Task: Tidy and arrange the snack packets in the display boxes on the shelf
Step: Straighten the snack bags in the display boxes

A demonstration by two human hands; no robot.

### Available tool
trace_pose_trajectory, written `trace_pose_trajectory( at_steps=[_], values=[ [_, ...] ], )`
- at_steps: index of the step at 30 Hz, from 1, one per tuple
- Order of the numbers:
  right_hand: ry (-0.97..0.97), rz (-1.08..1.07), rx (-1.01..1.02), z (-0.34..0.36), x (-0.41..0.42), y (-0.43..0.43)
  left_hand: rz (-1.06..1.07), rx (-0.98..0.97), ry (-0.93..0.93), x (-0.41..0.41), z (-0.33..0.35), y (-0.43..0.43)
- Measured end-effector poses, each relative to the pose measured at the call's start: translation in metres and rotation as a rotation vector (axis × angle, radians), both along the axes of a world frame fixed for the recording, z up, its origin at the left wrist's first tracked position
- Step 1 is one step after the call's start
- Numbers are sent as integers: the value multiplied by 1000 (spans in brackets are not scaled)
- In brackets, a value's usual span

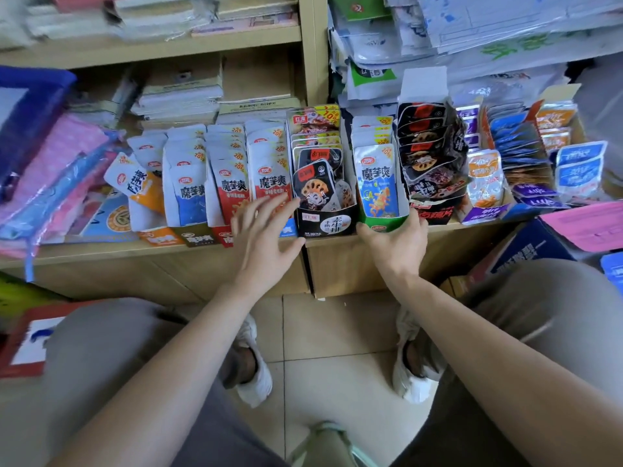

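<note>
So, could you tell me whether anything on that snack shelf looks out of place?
Yes: the orange-bottomed packet at the far left leans askew, and the black display box right of the green box looks torn.

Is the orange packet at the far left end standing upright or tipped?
Tipped: the orange packet leans left, out of line with the upright blue packets beside it.

Single head-worn wide-angle view, looking forward-down; shelf [101, 252] close, within arm's reach; floor tiles [337, 332] below.
</note>
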State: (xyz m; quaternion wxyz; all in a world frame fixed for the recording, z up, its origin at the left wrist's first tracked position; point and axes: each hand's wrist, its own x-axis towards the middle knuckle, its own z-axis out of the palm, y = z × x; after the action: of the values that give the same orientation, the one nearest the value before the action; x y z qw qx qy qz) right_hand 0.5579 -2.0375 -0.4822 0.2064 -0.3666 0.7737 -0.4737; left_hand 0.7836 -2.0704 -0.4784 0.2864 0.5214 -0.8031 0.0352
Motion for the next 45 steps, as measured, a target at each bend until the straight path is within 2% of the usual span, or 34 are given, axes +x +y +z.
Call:
trace_pose_trajectory(
  at_steps=[3,8,14,16,20,28,31,36,42,45],
  values=[
    [-50,9,-21,11,-3,12,47,-19,-96,-13,-6,-4],
    [-69,-9,-73,35,-13,29,51,-125,-49,-25,-7,-13],
    [-129,-14,-269,61,-27,37,76,-166,-98,-49,-5,-4],
    [-158,-10,-311,66,-31,38,43,-114,-50,-56,-4,-2],
    [-216,-3,-350,73,-38,36,-99,29,160,-71,-6,-2],
    [-301,12,-411,77,-49,42,-256,135,337,-80,-1,-18],
    [-287,53,-459,81,-49,49,-361,211,302,-93,4,-14],
    [-325,138,-484,85,-39,52,-359,330,259,-69,8,-3],
    [-396,277,-469,81,-11,57,-129,-51,164,-6,-1,21],
    [-391,312,-421,70,4,62,18,4,-65,14,-7,34]
  ],
)
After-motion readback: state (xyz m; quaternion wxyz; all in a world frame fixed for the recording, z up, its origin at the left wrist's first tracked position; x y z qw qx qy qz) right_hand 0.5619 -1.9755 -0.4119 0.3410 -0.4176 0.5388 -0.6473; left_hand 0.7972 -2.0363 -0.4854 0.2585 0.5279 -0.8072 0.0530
